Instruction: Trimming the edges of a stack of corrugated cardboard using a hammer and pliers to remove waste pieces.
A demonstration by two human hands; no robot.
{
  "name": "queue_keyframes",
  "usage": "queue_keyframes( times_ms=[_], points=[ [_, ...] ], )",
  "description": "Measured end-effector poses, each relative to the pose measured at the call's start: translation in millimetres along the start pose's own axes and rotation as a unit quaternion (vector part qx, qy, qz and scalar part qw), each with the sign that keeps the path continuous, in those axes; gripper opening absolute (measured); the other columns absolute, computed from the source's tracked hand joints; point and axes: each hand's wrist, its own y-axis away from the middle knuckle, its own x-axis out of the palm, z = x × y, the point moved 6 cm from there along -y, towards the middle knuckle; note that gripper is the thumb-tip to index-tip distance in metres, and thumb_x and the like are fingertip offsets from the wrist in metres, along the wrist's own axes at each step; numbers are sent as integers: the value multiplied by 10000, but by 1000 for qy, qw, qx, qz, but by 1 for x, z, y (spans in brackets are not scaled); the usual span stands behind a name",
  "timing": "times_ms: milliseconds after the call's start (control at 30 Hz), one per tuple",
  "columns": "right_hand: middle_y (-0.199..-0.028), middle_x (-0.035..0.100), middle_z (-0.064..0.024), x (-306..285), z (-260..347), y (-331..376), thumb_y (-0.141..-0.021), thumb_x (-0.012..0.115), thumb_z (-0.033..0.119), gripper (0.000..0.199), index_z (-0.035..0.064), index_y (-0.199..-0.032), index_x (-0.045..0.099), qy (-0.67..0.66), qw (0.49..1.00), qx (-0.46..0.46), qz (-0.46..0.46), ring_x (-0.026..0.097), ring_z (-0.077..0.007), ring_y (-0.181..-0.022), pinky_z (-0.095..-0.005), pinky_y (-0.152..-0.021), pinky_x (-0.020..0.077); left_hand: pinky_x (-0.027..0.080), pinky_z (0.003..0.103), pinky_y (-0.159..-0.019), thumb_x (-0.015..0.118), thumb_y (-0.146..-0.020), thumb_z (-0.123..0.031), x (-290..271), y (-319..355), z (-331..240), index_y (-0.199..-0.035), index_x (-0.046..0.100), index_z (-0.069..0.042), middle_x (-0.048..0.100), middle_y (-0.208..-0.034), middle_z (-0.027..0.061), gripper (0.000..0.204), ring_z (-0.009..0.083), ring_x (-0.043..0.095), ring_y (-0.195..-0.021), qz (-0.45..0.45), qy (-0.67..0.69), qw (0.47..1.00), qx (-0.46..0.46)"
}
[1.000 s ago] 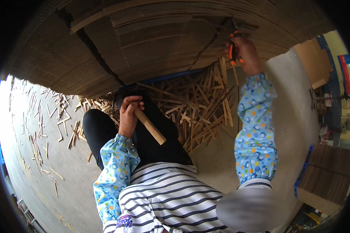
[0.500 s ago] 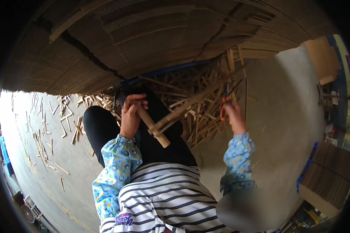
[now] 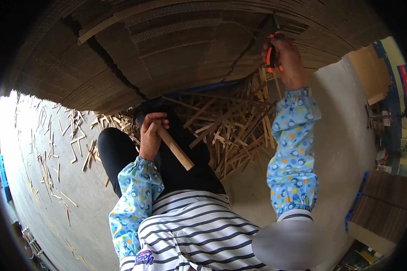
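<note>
Orange-and-black pliers [image 3: 270, 58] sit clamped inside the right hand [image 3: 288, 59], tips pointing toward stacked brown cardboard [image 3: 176, 58] just beyond. The left hand [image 3: 150, 136] clasps a pale, round wooden stick [image 3: 177, 150]. Left below the right grip, loose strips [image 3: 233, 131] litter the grey floor [image 3: 339, 122]; farther right stands a smaller stack [image 3: 383, 205].

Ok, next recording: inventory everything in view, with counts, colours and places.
Corrugated cardboard stack: one, brown, across the top.
Pallet edge: one, blue, under that stack.
Pliers: one, orange and black, upper right.
Wooden handle: one, tan, centre left.
Cardboard strips: many, tan, heaped centre, scattered left.
Second cardboard stack: one, brown, lower right.
Cardboard sheet: one, tan, upper right.
Floor: one, grey, both sides.
Striped shirt: one, white and dark, bottom centre.
Trousers: one pair, black, centre.
Sleeve covers: two, patterned blue, forearms.
Left hand: one, bare, holding the handle.
Right hand: one, bare, gripping the pliers.
</note>
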Motion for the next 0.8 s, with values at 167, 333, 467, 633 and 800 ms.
queue_keyframes(
  times_ms=[167, 333, 467, 633, 800],
  points=[
    [-617, 503, -19, -27, -72, 64, -880, 449, 220, 173, 67, -882, 529, -128, 990, 16, -57, 518, -128, -522, -278, -454, 424, 461, 292, -761, 447, -848, -50, -6, -7, 0, -1012, 545, -8, 565, -946, 96, 195, 158, 548, -827, -9, -22, 1000, 12],
    [-695, 583, -56, -65, -236, 168, -807, 516, 194, 181, 18, -808, 560, 162, 951, 262, -19, 560, -123, -614, -248, -499, 406, 462, 295, -764, 443, -854, -42, 0, -2, 4, -1020, 546, -13, 569, -1030, 103, 197, 162, 548, -848, -2, 19, 1000, -11],
    [-828, 626, -42, -66, -171, 135, -827, 522, 205, 231, 13, -931, 598, 75, 986, 142, -39, 578, -113, -698, -273, -625, 440, 463, 296, -765, 449, -854, -34, 7, 5, 8, -1020, 546, -17, 567, -1033, 99, 193, 162, 549, -858, 19, 25, 999, -24],
    [-935, 640, -67, -47, -31, 53, -839, 502, 213, 315, 1, -1057, 588, 53, 999, 3, -9, 601, -145, -863, -292, -763, 475, 464, 298, -771, 443, -855, -30, 10, -1, 11, -1021, 544, -19, 564, -1030, 92, 195, 159, 547, -869, 14, 23, 999, -20],
    [-961, 641, -78, -41, 22, 3, -840, 507, 219, 341, -9, -1087, 562, 119, 992, -34, 3, 618, -164, -847, -304, -758, 489, 466, 299, -772, 437, -849, -25, 6, -1, 12, -1017, 545, -18, 564, -1034, 92, 201, 160, 548, -861, 19, 16, 1000, -13]
  ],
)
